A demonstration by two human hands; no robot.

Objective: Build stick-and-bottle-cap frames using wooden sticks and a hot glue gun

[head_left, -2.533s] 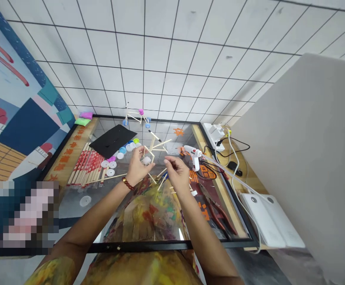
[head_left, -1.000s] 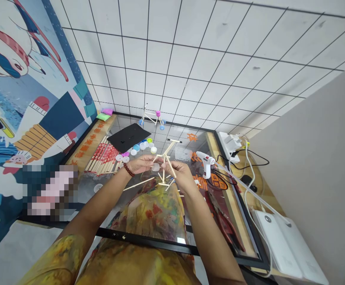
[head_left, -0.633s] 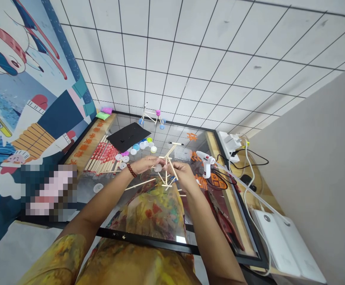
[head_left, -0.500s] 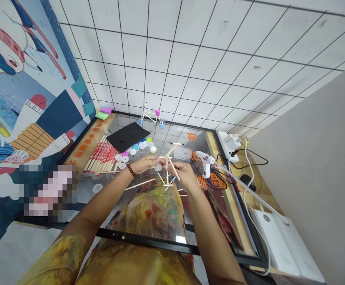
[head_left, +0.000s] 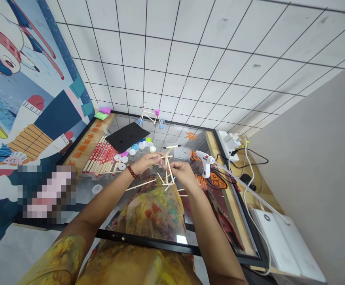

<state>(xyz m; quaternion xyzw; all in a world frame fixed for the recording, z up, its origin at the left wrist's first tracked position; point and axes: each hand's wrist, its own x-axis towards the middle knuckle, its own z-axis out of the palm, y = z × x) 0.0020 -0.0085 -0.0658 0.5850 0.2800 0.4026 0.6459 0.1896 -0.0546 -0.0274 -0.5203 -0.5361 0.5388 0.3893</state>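
My left hand, with a beaded bracelet at the wrist, pinches the upper part of a small frame built from pale wooden sticks. A crosswise stick with dark ends tops the frame. From the other side, my right hand has its fingers closed on the frame's upright sticks. The fingertips partly hide the joints. Beneath my hands, loose stick pieces lie on the glass tabletop.
A white glue gun and pliers lie to the right. On the left are red-wrapped chopsticks, several bottle caps and a black sheet. A stick model with blue cap wheels stands at the back.
The stick frame has turned slightly in my hands: its top crossbar has shifted left and down, and its slanted front stick now stands steeper. Both hands keep their hold.
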